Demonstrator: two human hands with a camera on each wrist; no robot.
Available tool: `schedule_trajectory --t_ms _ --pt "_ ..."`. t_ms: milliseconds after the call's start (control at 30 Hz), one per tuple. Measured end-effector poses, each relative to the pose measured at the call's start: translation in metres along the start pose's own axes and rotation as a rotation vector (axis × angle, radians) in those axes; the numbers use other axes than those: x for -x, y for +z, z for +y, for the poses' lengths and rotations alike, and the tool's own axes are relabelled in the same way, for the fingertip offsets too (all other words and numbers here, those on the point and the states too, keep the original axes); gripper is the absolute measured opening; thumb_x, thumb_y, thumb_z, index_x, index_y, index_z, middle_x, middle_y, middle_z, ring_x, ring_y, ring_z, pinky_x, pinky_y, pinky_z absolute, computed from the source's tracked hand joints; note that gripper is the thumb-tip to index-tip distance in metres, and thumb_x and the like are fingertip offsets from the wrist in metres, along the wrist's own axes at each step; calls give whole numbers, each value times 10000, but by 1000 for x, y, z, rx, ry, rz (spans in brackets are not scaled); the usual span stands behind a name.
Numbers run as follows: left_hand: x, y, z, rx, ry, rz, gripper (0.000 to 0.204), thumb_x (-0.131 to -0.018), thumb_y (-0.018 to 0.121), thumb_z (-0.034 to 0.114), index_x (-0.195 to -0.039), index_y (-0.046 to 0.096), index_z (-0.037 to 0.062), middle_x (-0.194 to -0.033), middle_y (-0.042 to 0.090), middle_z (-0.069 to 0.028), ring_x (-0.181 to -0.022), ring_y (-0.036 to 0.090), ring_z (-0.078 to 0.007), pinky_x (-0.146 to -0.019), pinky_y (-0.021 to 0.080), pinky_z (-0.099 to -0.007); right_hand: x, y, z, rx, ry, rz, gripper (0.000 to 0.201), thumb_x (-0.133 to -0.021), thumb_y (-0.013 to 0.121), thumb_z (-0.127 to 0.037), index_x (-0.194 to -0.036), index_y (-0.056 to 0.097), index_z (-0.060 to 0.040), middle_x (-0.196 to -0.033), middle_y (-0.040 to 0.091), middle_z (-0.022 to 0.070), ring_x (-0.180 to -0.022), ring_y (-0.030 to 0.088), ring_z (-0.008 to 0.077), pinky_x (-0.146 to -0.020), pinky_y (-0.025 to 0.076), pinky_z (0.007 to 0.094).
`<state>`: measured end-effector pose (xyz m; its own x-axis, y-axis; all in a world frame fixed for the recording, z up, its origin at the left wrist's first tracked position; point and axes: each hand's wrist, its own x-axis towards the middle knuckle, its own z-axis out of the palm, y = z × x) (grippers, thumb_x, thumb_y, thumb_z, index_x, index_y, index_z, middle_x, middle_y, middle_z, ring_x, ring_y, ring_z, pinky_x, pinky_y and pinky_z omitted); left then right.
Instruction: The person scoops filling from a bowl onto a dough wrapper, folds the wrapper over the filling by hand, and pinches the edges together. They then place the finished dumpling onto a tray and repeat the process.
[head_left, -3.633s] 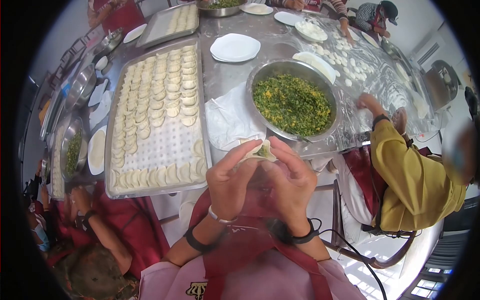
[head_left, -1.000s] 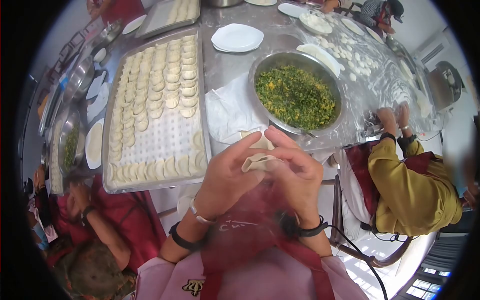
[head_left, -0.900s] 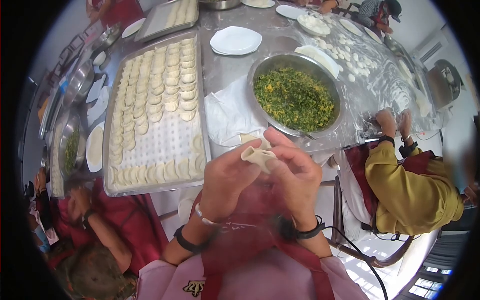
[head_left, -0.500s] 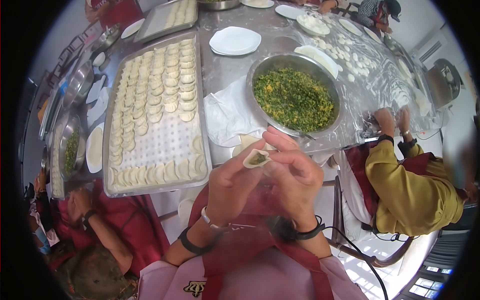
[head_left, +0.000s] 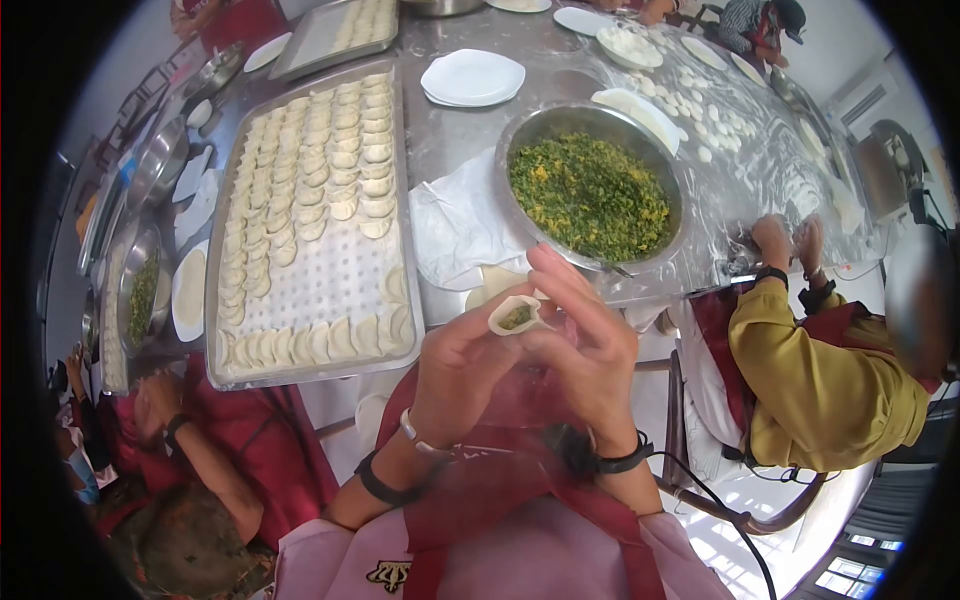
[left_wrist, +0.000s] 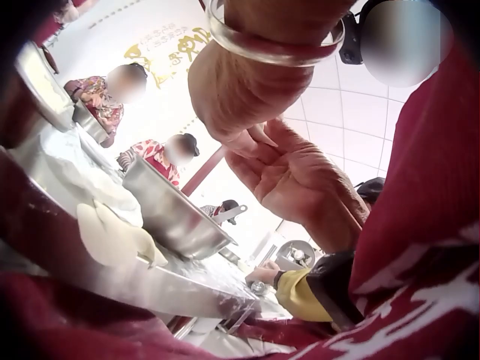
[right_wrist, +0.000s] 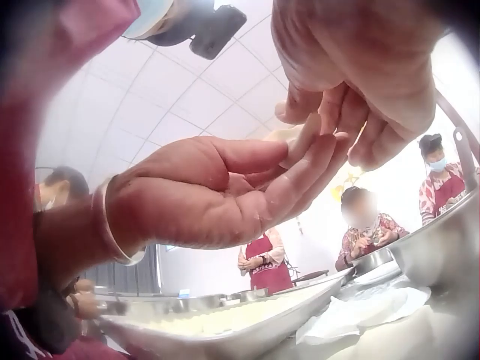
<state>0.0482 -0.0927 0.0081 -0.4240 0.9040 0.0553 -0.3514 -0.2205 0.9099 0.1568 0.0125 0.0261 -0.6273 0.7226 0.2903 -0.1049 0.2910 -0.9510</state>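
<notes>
Both hands meet around one folded dumpling wrapper [head_left: 515,315], its mouth gaping with green filling inside. The left hand [head_left: 462,368] pinches its left side between thumb and fingers; the right hand [head_left: 585,350] pinches the right side, its upper fingers extended. In the right wrist view the left hand [right_wrist: 217,187] cups the wrapper's pale edge [right_wrist: 300,139], the right hand [right_wrist: 360,67] above it. The left wrist view shows both hands, left [left_wrist: 247,82] and right [left_wrist: 300,187], with the wrapper hidden. Beyond the fingers, flat wrappers [head_left: 492,285] lie at the table edge.
A large tray [head_left: 310,377] of dumplings stands at left, a white cloth [head_left: 460,225] beside it. The steel bowl [head_left: 675,225] of green filling is behind the right hand. White plates [head_left: 472,78] and dough pieces [head_left: 710,125] lie farther back. Another person's yellow sleeve [head_left: 840,390] is at right.
Since the earliest frame the wrapper has gone from wide to a narrower, partly closed pocket, turned about between the hands. Over the last half second the right hand's fingers have shifted slightly, the wrapper staying held.
</notes>
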Motion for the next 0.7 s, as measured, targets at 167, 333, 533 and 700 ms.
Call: schedule_trajectory --t_ms 167,333,533,700 --pt "4 -2 -4 -100 6 18 429 -1009 537 52 -1414 451 -62 -1280 605 -161 -1172 610 -246 -988 540 -380 2 1 4 -92 7 -25 248 -777 752 -7 -1023 748 -30 -1298 647 161 -1343 504 318 -946 510 377" --pt "4 2 -2 -220 9 33 438 -997 572 102 -1409 495 -23 -1151 693 -121 -1047 653 -148 -910 519 -296 4 -2 13 12 -161 -30 189 -780 740 11 -964 757 -33 -1199 697 159 -1304 542 326 -967 500 390" --pt "-1 -7 8 -358 -134 -68 486 -982 568 50 -1442 442 -39 -1272 623 -109 -1131 606 -154 -938 524 -296 5 -6 16 102 -124 -53 289 -755 760 -12 -1044 740 -15 -1270 661 164 -1356 486 350 -1029 467 416" --pt "3 -4 3 -219 -119 -49 491 -965 597 67 -1426 463 -32 -1198 641 -76 -1066 613 -126 -908 515 -278 -2 -7 -3 92 -8 -151 411 -740 783 -48 -1145 714 -37 -1378 588 172 -1405 425 342 -1043 455 410"
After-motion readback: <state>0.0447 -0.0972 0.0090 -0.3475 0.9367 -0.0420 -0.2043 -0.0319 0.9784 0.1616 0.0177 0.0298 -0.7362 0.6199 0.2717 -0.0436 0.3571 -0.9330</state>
